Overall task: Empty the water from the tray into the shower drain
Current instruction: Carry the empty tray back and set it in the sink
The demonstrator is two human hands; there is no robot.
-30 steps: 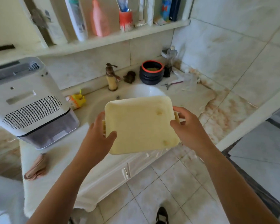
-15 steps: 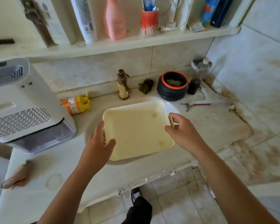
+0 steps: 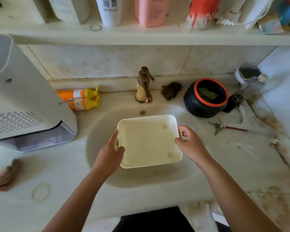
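A cream plastic tray (image 3: pixel 149 141) with rounded corners is held level over the oval wash basin (image 3: pixel 104 118). My left hand (image 3: pixel 110 153) grips its left side handle, thumb over the rim. My right hand (image 3: pixel 189 144) grips the right side handle. The tray's inside shows a few darker spots; I cannot tell whether water is in it. No shower drain is in view.
A brass tap (image 3: pixel 144 84) stands behind the basin. A white appliance (image 3: pixel 23 101) sits on the counter at left beside orange-yellow tubes (image 3: pixel 80 98). A black pot with an orange rim (image 3: pixel 207 97) and scissors (image 3: pixel 224 127) lie at right. Bottles line the shelf (image 3: pixel 141 35) above.
I have stepped up to the counter and turned toward it. The tray, held in both hands throughout, now hangs directly over the basin and lower, instead of over the floor edge.
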